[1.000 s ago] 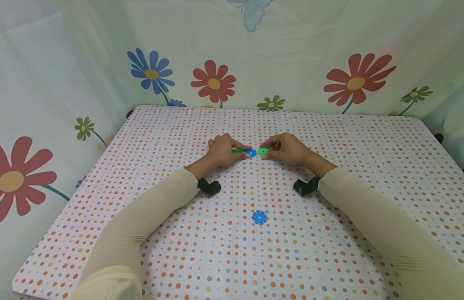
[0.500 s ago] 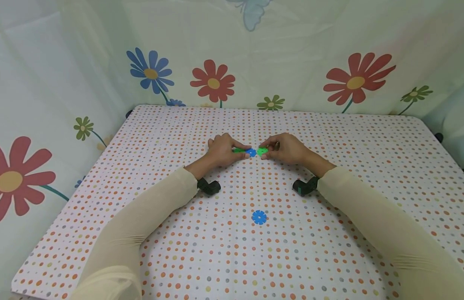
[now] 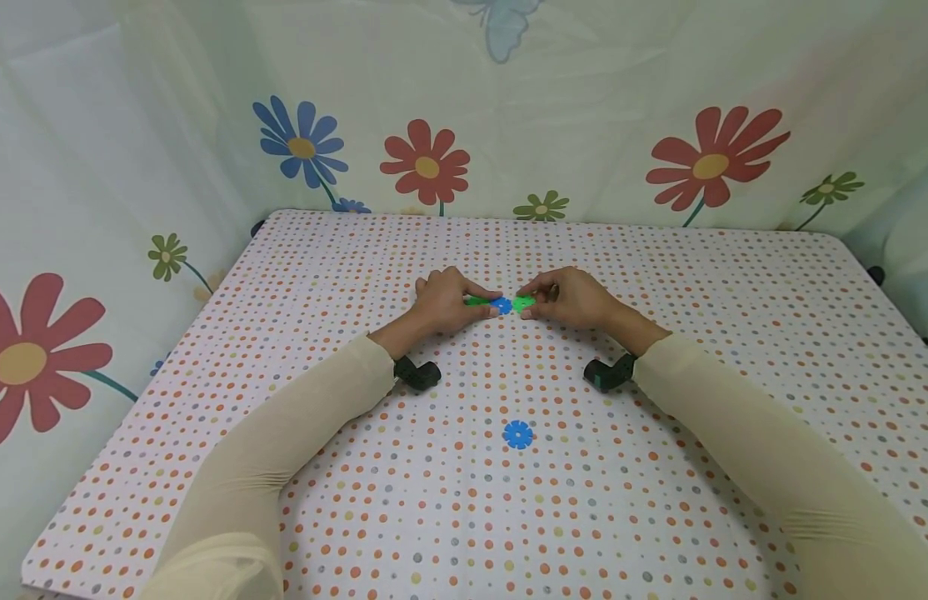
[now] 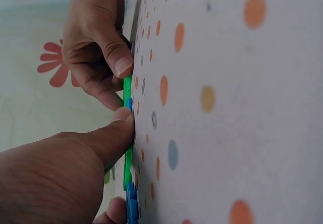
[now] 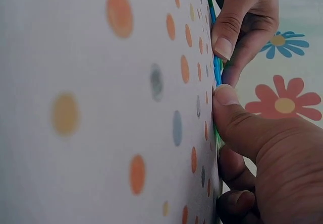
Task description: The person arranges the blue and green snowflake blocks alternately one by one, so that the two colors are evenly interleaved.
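Observation:
Near the middle of the table, my left hand [image 3: 451, 302] pinches a blue notched plastic disc [image 3: 502, 306] between thumb and forefinger. A green notched disc [image 3: 475, 300] joins it on the left, partly hidden by the fingers; another blue disc [image 4: 132, 204] follows in the left wrist view. Facing it, my right hand [image 3: 574, 298] pinches a second green disc [image 3: 523, 303] at its edges. This green disc's left rim meets the blue disc's right rim, both lying edge-on close along the tabletop in the wrist views.
A loose blue notched disc [image 3: 518, 434] lies flat on the dotted table [image 3: 464, 500], nearer the body. Dark wrist cameras [image 3: 419, 374] hang under both forearms. A flower-printed curtain [image 3: 584, 108] stands behind the table's far edge.
My right hand has shifted slightly left, closing the small gap between its green disc and the blue disc. The left hand keeps its place, and the loose blue disc still lies there.

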The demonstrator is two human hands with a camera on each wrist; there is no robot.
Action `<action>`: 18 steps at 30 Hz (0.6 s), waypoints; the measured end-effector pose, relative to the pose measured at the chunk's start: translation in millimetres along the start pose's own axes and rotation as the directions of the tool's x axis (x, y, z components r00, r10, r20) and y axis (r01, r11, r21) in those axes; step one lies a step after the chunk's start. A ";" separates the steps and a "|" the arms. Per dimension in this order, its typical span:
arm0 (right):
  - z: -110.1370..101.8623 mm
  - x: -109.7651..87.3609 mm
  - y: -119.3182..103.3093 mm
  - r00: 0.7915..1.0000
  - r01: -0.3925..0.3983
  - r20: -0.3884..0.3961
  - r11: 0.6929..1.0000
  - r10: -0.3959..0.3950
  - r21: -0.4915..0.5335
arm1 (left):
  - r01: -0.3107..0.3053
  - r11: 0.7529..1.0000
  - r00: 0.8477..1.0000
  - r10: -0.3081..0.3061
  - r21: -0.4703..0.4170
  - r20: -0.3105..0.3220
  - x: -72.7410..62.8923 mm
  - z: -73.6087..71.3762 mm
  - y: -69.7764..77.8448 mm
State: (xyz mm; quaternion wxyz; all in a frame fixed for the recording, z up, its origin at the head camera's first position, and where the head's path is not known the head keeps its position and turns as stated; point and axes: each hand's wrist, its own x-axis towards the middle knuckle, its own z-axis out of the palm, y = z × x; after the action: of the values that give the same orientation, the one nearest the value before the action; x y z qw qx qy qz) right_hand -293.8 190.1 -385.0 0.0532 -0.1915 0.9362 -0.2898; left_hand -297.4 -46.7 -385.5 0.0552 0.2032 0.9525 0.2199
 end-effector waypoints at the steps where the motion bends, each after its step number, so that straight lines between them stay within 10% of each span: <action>1: 0.1 0.0 0.1 1.000 -0.004 -0.002 1.000 0.004 0.001 | 0.002 1.000 1.000 -0.002 -0.001 0.001 0.0 0.1 0.0; 18: -2.0 -2.4 -0.2 1.000 -0.018 0.009 0.999 0.018 0.034 | 0.008 1.000 1.000 -0.008 -0.012 0.002 -1.7 -0.6 0.7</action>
State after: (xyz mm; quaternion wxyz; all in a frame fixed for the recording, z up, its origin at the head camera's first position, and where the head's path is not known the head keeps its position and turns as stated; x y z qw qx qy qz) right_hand -292.0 191.9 -383.3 0.0632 -0.1834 0.9326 -0.3044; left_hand -295.7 -47.1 -384.6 0.0582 0.1991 0.9520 0.2250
